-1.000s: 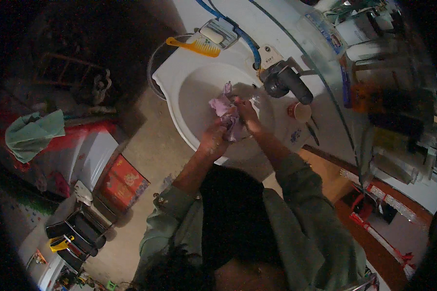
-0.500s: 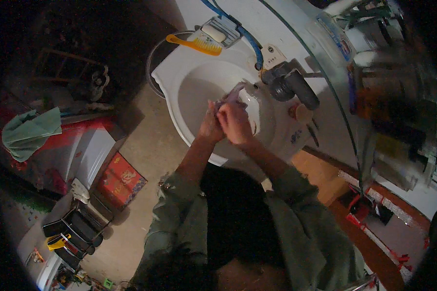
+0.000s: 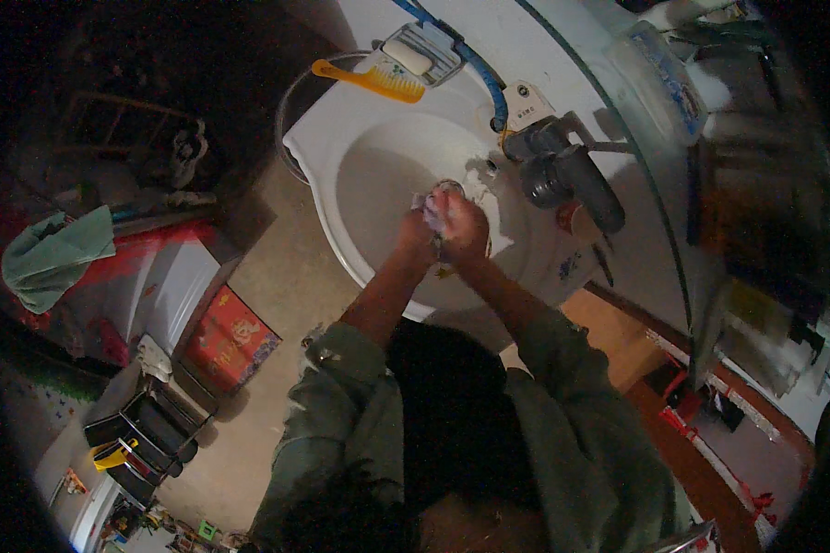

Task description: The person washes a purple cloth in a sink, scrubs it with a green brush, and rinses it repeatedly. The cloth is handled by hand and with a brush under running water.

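Note:
Over a white washbasin (image 3: 341, 247), both of my hands are pressed together around a bunched, pale purple piece of cloth (image 3: 431, 210). My left hand (image 3: 419, 232) is closed against one side of it. Wrapped over the other side is my right hand (image 3: 466, 226), its fingers curled and slightly blurred. Most of the cloth is hidden between the palms, and its exact kind does not show. A dark tap (image 3: 572, 180) reaches over the basin's right side.
A yellow comb (image 3: 371, 83) and a soap bar (image 3: 407, 57) in a soap dish (image 3: 444, 53) lie at the basin's far edge. A blue hose (image 3: 485, 77) runs behind. Right of the tap is a glass shelf edge (image 3: 650, 189). A red box (image 3: 231, 339) rests on the floor at left.
The cloth stuck out beyond my fingers before; now it is bunched between the hands. My hands have shifted slightly to the right, and the right hand has turned over the cloth.

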A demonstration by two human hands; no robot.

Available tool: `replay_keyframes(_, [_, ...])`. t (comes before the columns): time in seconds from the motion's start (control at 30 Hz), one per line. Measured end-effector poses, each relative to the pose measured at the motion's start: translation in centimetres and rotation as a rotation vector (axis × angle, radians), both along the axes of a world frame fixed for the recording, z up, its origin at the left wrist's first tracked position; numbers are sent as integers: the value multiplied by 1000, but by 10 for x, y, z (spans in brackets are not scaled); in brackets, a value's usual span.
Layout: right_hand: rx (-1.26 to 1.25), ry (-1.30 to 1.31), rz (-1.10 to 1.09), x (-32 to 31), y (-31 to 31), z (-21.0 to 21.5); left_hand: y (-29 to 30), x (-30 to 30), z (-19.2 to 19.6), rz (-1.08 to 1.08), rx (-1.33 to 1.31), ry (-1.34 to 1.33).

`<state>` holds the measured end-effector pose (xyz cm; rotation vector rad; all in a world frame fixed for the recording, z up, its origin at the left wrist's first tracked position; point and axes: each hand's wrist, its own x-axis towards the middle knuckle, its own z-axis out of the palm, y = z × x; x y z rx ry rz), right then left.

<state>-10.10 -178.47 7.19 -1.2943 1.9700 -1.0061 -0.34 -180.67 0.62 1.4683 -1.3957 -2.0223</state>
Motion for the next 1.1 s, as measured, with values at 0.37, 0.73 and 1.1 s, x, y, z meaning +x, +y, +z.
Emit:
replay_keyframes(0.37, [100, 135, -45, -17, -10, -17, 14, -4, -80, -98, -40, 57])
replay_keyframes(0.73, [-10, 89, 10, -56, -14, -52, 25, 5, -3, 175, 350, 307])
replay_keyframes(1.1, [-185, 221, 237, 31, 24, 14, 14, 18, -48, 49, 12, 574])
